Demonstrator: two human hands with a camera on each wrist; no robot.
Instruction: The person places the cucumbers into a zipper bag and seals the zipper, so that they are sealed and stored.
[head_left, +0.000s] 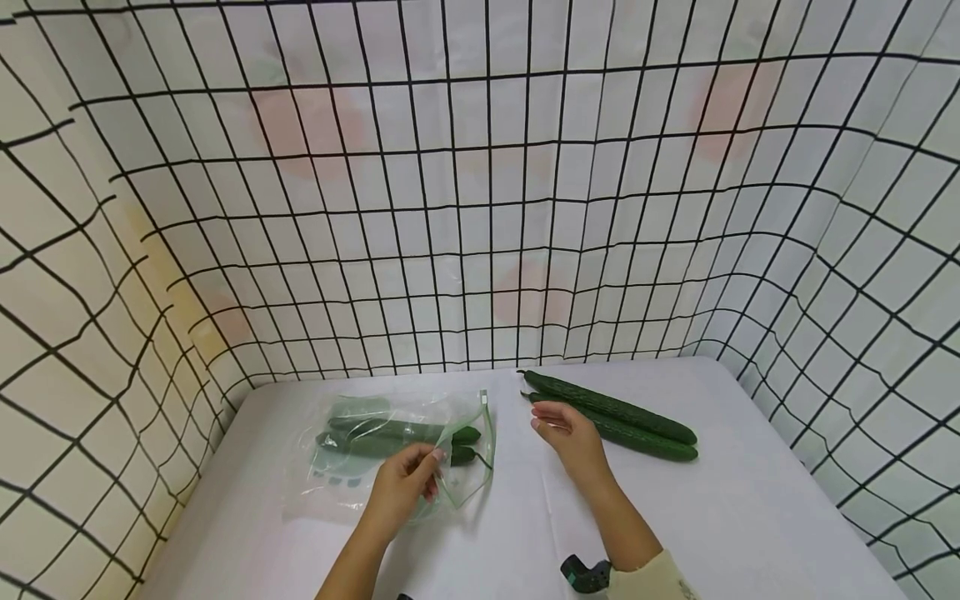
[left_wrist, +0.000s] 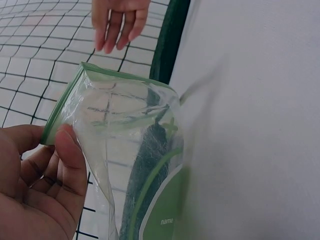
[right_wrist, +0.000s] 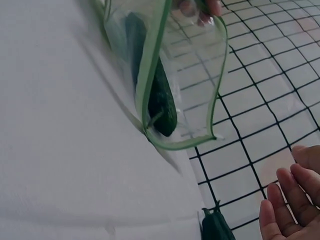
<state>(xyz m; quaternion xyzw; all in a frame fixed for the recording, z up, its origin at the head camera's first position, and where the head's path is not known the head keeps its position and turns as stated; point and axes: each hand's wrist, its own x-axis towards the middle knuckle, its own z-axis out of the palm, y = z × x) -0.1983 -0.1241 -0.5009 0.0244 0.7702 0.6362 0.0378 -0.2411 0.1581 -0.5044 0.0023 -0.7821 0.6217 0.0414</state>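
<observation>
Left hand (head_left: 407, 486) pinching a bag (head_left: 356, 468); right hand (head_left: 572, 437) empty near loose cucumbers (head_left: 637, 435).
Head: the bag, left of centre on the tabletop (head_left: 517, 533), contains bagged cucumbers (head_left: 420, 432); the loose pair lies right of centre. Left wrist: thumb and fingers grip the green rim (left_wrist: 62, 105) at centre left, the best hold; the film looks light, limp and slick. Right wrist: the rim gapes at upper centre; the right fingers, lower right, are relaxed and hold nothing. Cucumbers should be firm, fairly weighty, best grasped mid-length.

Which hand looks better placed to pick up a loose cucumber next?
Probably the right hand: it holds nothing and is near the two loose cucumbers, while the left hand pinches the clear bag.
</observation>
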